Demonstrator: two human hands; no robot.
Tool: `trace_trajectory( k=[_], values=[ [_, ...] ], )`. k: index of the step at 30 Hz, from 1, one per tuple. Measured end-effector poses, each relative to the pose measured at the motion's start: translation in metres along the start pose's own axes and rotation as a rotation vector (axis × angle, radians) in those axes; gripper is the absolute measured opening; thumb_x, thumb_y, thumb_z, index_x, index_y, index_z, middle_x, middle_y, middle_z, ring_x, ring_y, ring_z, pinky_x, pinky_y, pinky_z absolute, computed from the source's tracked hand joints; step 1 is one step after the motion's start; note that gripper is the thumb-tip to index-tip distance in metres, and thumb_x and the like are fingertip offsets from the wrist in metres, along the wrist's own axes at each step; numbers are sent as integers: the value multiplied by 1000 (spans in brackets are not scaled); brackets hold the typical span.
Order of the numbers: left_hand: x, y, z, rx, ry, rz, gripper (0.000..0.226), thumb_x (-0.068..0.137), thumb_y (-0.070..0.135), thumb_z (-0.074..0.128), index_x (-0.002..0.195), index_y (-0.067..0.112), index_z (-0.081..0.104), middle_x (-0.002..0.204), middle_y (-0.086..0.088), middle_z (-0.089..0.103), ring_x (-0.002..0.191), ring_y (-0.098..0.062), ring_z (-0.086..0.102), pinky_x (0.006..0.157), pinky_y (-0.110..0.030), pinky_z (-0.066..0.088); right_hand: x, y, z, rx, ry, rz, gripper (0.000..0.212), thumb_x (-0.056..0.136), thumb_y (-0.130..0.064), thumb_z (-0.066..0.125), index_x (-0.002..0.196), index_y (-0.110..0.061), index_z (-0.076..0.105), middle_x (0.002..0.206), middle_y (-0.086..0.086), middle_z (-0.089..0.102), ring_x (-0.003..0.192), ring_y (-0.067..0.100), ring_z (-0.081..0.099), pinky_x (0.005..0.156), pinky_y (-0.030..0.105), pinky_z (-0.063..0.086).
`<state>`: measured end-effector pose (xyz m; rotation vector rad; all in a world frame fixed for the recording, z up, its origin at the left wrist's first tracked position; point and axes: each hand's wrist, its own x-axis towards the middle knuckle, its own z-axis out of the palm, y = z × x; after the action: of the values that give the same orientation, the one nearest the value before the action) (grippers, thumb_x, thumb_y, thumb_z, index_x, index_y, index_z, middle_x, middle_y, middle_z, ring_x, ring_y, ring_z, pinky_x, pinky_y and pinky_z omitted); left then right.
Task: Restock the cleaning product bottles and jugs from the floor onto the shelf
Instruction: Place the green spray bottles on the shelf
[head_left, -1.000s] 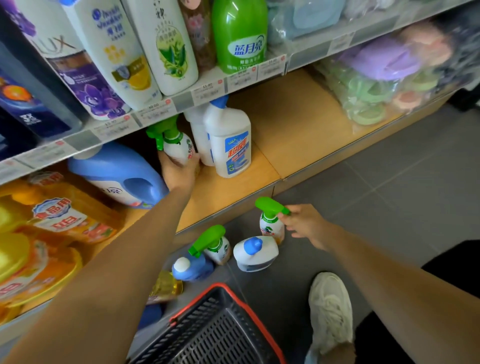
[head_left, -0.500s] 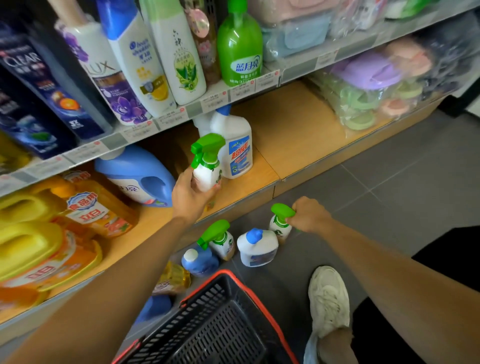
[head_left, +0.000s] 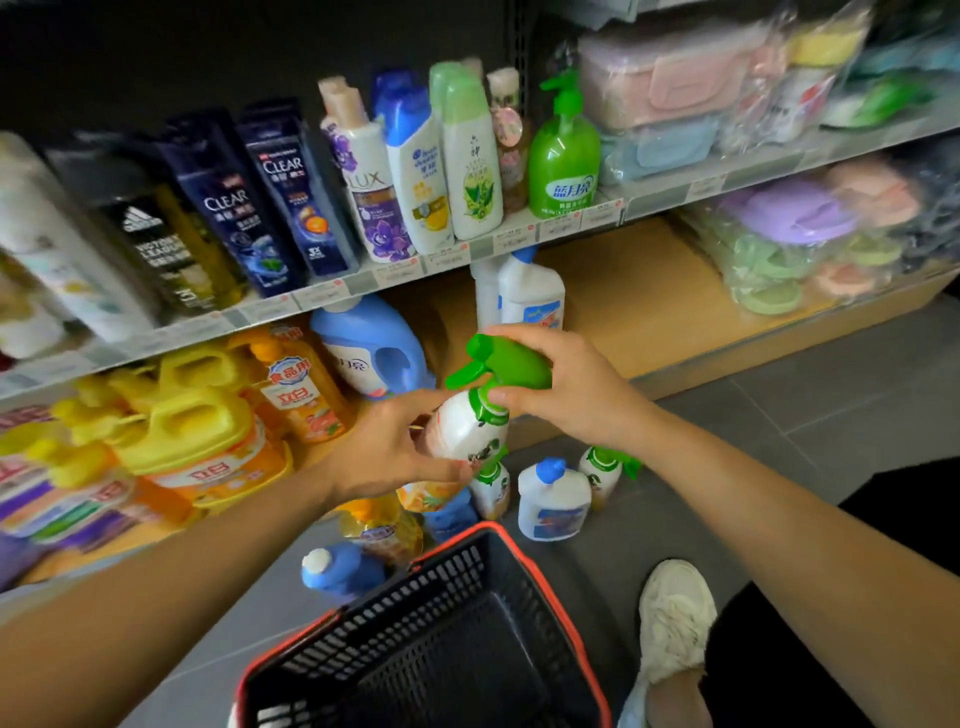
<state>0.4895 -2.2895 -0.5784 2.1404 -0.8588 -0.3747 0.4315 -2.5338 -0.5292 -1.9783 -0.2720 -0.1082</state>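
You are holding a spray bottle (head_left: 467, 428) in both hands, up in the air in front of the bottom shelf (head_left: 639, 312) and above the products waiting on the grey floor. The bottle is leaning, its head tipping toward the right. Its body is white and rounded, and the label on it is showing green and dark marks too blurred to read. A green collar is ringing the neck, and a bright green trigger head is sitting on top with its nozzle end pointing left.

Your left hand (head_left: 389, 452) is wrapping the white body from the left, thumb lying across the top and fingers curling underneath. Your right hand (head_left: 571, 387) is closing over the green head from the right, fingers arching over it and the thumb pressing at the neck.

Below your hands, a white jug (head_left: 553, 506) with a blue cap is standing on the floor. A floor spray bottle (head_left: 602, 475) of the same kind is standing just beside it on the right. Another one, the hidden spray bottle (head_left: 491, 491), is sitting on the jug's left, partly covered by the bottle you are holding. Further left, an amber bottle (head_left: 382, 530) and a blue bottle (head_left: 337, 571) with a white cap are sitting near the black basket (head_left: 457, 545) with its red rim.

On the shelf, white bottles (head_left: 532, 296) with blue caps are standing behind your hands, a blue jug (head_left: 371, 353) beside them to the left, and yellow jugs (head_left: 192, 431) further left.
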Motion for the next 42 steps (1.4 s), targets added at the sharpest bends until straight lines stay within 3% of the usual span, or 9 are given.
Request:
trace_trajectory(
  k=[3,7,10,15,20,29,36,39,42],
  values=[
    [-30,17,-3,7,-44,7,77,70,58,87,138,51,52,127,19,67,113,-9,66,95,-34,57,-6,-26,8,-33,-88,-41,35,82,-18,80,114,-20,67,100,-5,72,92,6,67,78,26,56],
    [-63,35,-17,-36,-63,-42,74,76,42,88,142,35,54,129,13,67,117,-11,64,97,-37,56,-9,-47,26,-50,-166,-54,36,81,-20,82,113,-17,65,98,-4,72,87,6,68,75,25,55],
    [-84,49,-30,-180,74,-92,60,78,28,83,134,21,62,119,2,72,113,-16,67,95,-46,57,-15,-52,37,-89,-236,-41,35,80,-22,83,111,-19,65,96,-4,71,83,8,67,72,28,52],
    [-105,64,-17,-327,390,-46,32,82,20,75,112,10,75,93,-10,78,88,-30,72,84,-45,59,-17,-56,47,-175,-297,-70,36,80,-29,83,113,-22,71,94,-4,72,86,10,67,77,39,54],
    [-104,61,0,-607,416,-211,4,89,9,68,91,10,72,73,-6,75,66,-12,70,62,-19,54,-22,-45,56,-165,-299,-52,36,76,-25,86,109,-21,74,90,-7,73,83,9,67,74,38,54],
    [-96,45,-3,-745,377,-475,17,84,16,78,72,11,66,61,-2,69,51,-6,60,51,-14,48,-22,-36,76,-291,-268,-135,45,70,-26,91,112,-18,76,99,-2,73,89,12,66,81,35,53],
    [-97,46,-6,-689,401,-351,8,82,11,76,82,5,70,64,-2,71,57,-8,66,56,-15,52,-17,-31,74,-195,-274,-93,44,69,-23,91,111,-22,76,97,-8,74,88,7,69,77,30,55],
    [-97,49,-7,-614,422,-225,11,77,18,75,84,10,73,70,-6,74,65,-19,67,61,-19,55,-15,-30,71,-148,-266,-75,43,69,-22,91,110,-25,75,96,-7,76,88,7,70,77,32,57],
    [-98,50,-11,-538,412,-127,15,78,20,75,91,12,75,79,-11,76,72,-24,68,67,-26,59,-14,-30,67,-124,-262,-60,42,70,-22,90,109,-26,72,97,-12,74,90,2,69,77,22,56]
  ],
)
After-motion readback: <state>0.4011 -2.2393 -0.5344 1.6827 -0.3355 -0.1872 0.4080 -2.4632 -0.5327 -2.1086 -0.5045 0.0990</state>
